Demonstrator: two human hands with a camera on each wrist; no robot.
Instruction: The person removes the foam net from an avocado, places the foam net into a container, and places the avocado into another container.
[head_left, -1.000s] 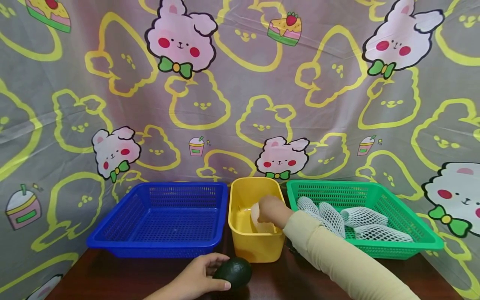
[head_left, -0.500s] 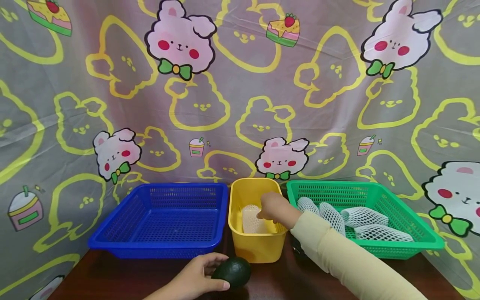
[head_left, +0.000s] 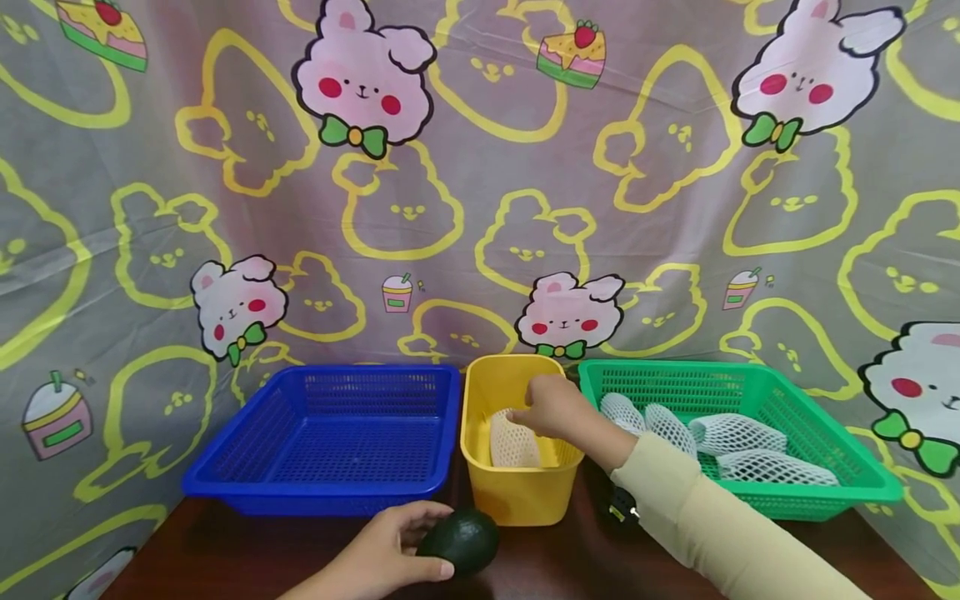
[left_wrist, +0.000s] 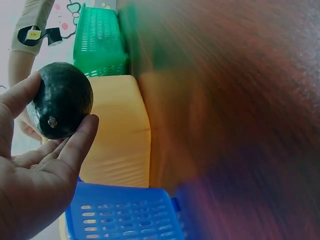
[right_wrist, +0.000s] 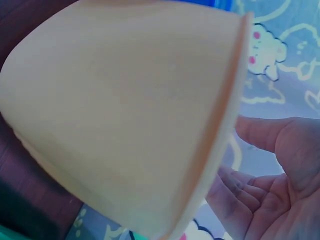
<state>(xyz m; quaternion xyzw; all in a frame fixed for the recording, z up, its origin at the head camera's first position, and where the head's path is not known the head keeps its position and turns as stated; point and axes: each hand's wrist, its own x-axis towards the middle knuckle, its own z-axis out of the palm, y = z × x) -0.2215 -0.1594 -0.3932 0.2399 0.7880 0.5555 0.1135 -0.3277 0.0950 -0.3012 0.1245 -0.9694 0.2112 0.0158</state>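
While the left hand [head_left: 386, 546] clasps a dark-green oval avocado [head_left: 460, 543] below the near edge of a yellow plastic bin [head_left: 522, 498], perhaps steadying it, the right hand [head_left: 558, 408], fingers loose, hangs beside a pale mesh sleeve [head_left: 513, 442] inside.

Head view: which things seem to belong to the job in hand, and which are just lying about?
Likely part of the job:
dark green fruit, held by the left hand
yellow bin, right hand at its opening
pale foam net inside the bin
green basket, its white foam nets looking similar

Probably just lying about:
blue basket, untouched by either hand
patterned curtain, a backdrop
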